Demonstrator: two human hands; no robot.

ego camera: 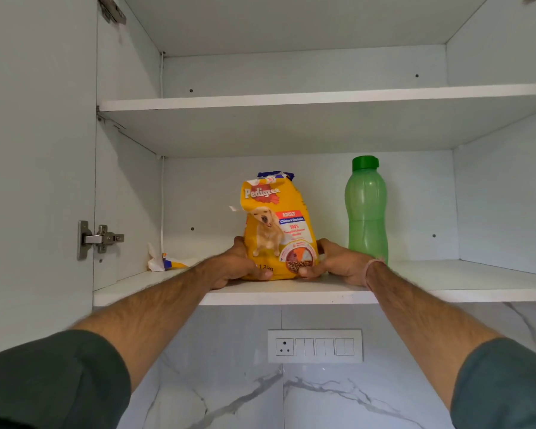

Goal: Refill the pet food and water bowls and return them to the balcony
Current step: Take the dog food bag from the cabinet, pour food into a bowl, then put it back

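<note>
Yellow dog food bag [277, 230] stands upright on the lower shelf [446, 283] of an open white wall cupboard, near the front edge. Left hand [239, 266] and right hand [334, 263] both clasp its base, one on each side, thumbs across the front. A green bottle [366, 212] stands just beside the bag on the right, apart from it. A torn scrap of wrapper [164, 261] lies at the shelf's left end. The bag's top is torn open and crumpled, so it looks soft and likely to spill if tipped; holding it low with both hands, kept upright, seems safest
</note>
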